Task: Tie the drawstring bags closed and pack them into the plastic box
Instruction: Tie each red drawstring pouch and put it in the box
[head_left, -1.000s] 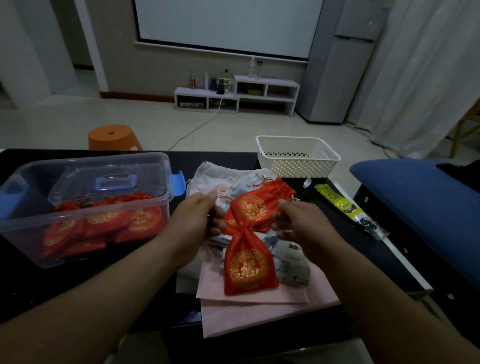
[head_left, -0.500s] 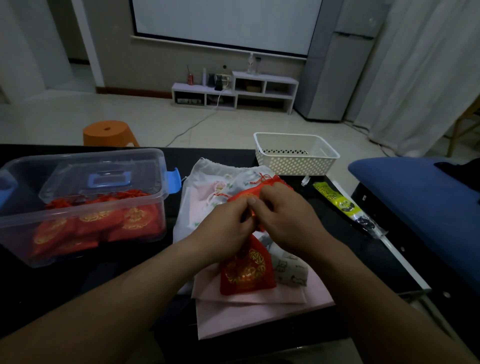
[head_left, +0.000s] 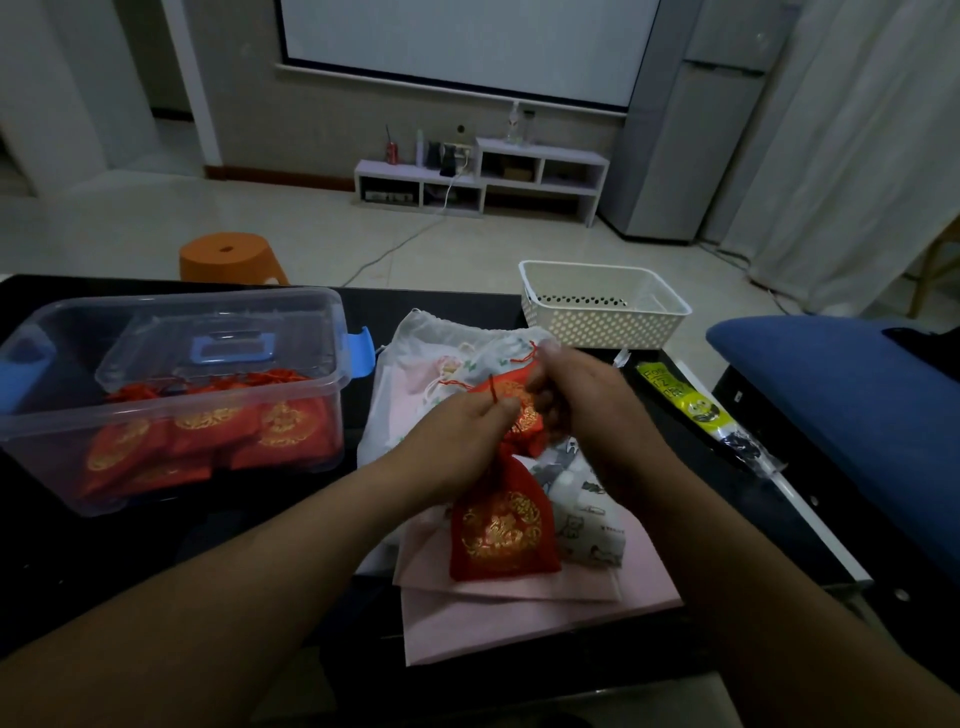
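The red drawstring bag (head_left: 501, 525), stamped with a round gold emblem I cannot read, lies on a stack of pink cloth bags (head_left: 524, 618) near the front of the black table (head_left: 270, 525). Its gathered neck rises to 12 o'clock, between both hands. The left hand (head_left: 457, 441) pinches the red cord (head_left: 492, 392) between thumb and fingertip. The right hand (head_left: 582, 405) touches the left, fingers curled in at the neck; it is blurred, so I cannot tell what it grips. A second red bag (head_left: 522, 410) shows between the hands.

At 9 o'clock the clear plastic box (head_left: 322, 332) holds more red bags (head_left: 208, 431) and its blue-handled lid (head_left: 234, 345). At 3 o'clock lies a white cartoon-print bag (head_left: 589, 519). At 1 o'clock stands a white perforated basket (head_left: 602, 325). At 2 o'clock lies a yellow-green packet (head_left: 675, 395), its lettering too blurred to read.
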